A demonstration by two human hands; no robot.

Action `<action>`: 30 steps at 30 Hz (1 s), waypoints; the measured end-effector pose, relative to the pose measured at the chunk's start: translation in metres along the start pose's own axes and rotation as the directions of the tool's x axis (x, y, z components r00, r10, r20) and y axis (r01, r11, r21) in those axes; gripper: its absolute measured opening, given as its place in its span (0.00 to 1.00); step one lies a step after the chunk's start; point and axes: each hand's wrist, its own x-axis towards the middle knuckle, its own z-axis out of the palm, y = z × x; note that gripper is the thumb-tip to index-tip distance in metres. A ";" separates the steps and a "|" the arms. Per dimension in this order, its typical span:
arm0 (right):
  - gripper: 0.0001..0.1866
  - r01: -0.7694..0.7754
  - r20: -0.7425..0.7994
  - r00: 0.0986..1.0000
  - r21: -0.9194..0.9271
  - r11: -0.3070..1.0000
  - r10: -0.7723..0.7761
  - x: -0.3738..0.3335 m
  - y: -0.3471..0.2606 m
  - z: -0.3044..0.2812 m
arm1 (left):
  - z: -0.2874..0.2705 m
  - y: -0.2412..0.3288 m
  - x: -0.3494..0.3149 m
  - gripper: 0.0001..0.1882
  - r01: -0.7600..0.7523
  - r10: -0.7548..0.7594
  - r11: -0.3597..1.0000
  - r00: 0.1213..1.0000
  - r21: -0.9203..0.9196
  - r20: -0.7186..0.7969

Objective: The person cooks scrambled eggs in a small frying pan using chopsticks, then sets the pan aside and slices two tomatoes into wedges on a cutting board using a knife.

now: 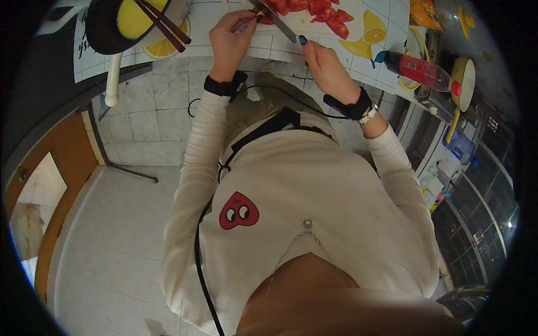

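At the top of the head view, my right hand (330,73) is closed around the handle end of a knife (281,25), most of the handle hidden by the fingers. The blade slants up and left across a white cutting board (305,28). My left hand (232,36) is closed at the blade's left side, its fingertips pressed to a small red tomato piece (265,20). Cut tomato pieces (336,23) lie on the board to the right of the blade. The picture's top edge cuts off part of the board and the blade.
At the upper left, a dark pan (101,33) with a pale handle (112,84) holds yellow liquid (134,21); brown chopsticks (163,25) rest across it. To the right are a red-labelled bottle (417,70) and a small pale pan (463,84). A black cable (199,252) hangs along my body.
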 end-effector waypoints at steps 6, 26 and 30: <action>0.09 0.377 -0.041 0.914 -0.283 0.882 -0.404 0.016 0.000 0.009 | -0.006 0.009 -0.002 0.08 -0.078 0.069 0.954 0.997 0.290 0.039; 0.09 0.469 -0.066 0.847 -0.373 0.801 -0.527 -0.004 0.045 0.011 | 0.014 0.019 -0.012 0.10 -0.062 0.088 0.934 0.994 0.351 -0.061; 0.09 0.455 -0.052 0.864 -0.344 0.821 -0.501 0.032 0.033 0.023 | 0.026 0.029 -0.023 0.10 -0.028 0.082 0.921 0.989 0.388 -0.123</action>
